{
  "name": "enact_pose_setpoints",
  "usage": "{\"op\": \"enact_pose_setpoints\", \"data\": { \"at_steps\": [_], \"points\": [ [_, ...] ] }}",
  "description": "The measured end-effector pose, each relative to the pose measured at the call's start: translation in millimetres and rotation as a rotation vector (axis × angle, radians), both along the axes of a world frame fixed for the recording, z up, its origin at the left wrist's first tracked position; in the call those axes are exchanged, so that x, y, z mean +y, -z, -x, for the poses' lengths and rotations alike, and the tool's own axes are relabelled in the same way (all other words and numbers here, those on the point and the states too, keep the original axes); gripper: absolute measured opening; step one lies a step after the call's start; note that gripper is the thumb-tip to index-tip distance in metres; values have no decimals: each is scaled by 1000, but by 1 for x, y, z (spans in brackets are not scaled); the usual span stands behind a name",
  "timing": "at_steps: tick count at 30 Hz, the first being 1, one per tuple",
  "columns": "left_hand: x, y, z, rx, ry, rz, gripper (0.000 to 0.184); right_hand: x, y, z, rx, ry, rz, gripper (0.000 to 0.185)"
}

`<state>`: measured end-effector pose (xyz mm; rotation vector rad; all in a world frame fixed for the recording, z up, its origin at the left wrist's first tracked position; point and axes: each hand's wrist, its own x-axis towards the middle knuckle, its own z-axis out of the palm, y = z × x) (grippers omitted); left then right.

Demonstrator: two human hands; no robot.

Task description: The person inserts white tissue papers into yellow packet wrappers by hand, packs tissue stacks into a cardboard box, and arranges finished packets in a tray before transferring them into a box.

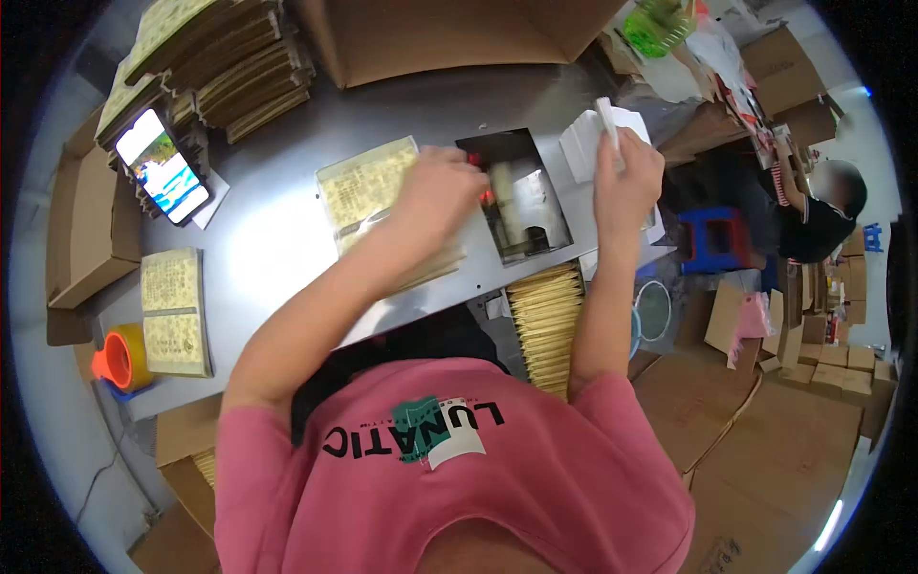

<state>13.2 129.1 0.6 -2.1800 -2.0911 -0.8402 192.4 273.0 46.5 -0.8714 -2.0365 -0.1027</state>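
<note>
My left hand (442, 191) is curled over the right side of a pale yellow printed pack (359, 187) lying on the metal table. Its fingers are closed and point toward a dark rectangular opening (531, 191) in the tabletop; motion blur hides what they hold, if anything. Further right, my right hand (628, 177) pinches a small white paper slip (604, 115) that stands up from the fingertips. Just behind that hand is a stack of white papers (577, 148). A second yellow printed pack (175, 311) rests at the table's left end.
Stacks of yellow-topped packs (239, 81) and a lit phone (163, 167) stand at back left. An open carton (459, 43) is at the back, a tape roll (124, 359) at front left. Yellow packs (547, 320) fill a space below the edge. Another person (822, 215) works at right.
</note>
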Motion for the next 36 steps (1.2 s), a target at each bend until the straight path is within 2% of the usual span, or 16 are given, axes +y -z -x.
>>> {"op": "enact_pose_setpoints", "data": {
  "at_steps": [2, 6, 11, 13, 15, 16, 17, 19, 22, 26, 28, 31, 32, 34, 35, 36],
  "points": [
    [-46, -21, 34, 107, -13, 111, 9, -27, 14, 22, -62, -260, -201, 19],
    [-90, -3, 57, 340, -74, 32, 19, -74, 65, 62, -159, -1006, 119, 32],
    [-78, 9, 59, 425, -142, 158, 20, -86, 68, 73, -321, -1238, 17, 40],
    [-73, 8, 62, 252, -203, 71, 20, -91, 66, 78, -395, -1433, -93, 40],
    [-77, 3, 63, 157, -173, 123, 26, -104, 63, 75, -440, -1406, -53, 44],
    [-82, 0, 60, 49, -154, 176, 31, -113, 64, 74, -467, -1161, 25, 46],
    [-91, 3, 53, 53, -151, 176, 31, -120, 64, 74, -489, -916, 102, 49],
    [-117, 17, 29, 310, -179, -52, 44, -132, 64, 76, -518, -829, 49, 53],
    [-153, 26, -2, 250, -201, 33, 51, -146, 71, 91, -522, -598, 28, 53],
    [-160, 18, 8, 184, -156, 63, 49, -141, 75, 115, -596, -605, 351, 46],
    [-162, 16, 10, 148, -161, 59, 47, -146, 57, 94, -219, -847, 351, 35],
    [-161, 4, 15, 128, -131, 58, 41, -135, 63, 101, -216, -822, 441, 25],
    [-159, 0, 18, 151, -119, 55, 37, -124, 70, 107, -45, -859, 395, 15],
    [-156, -4, 24, 70, -110, 82, 34, -106, 42, 88, 61, -650, 661, 17],
    [-155, -5, 25, -15, -114, 124, 31, -86, 36, 77, 178, -497, 375, 22],
    [-150, -6, 26, -19, -137, 74, 24, -69, 21, 59, 135, -159, 482, 21]
  ]
}}
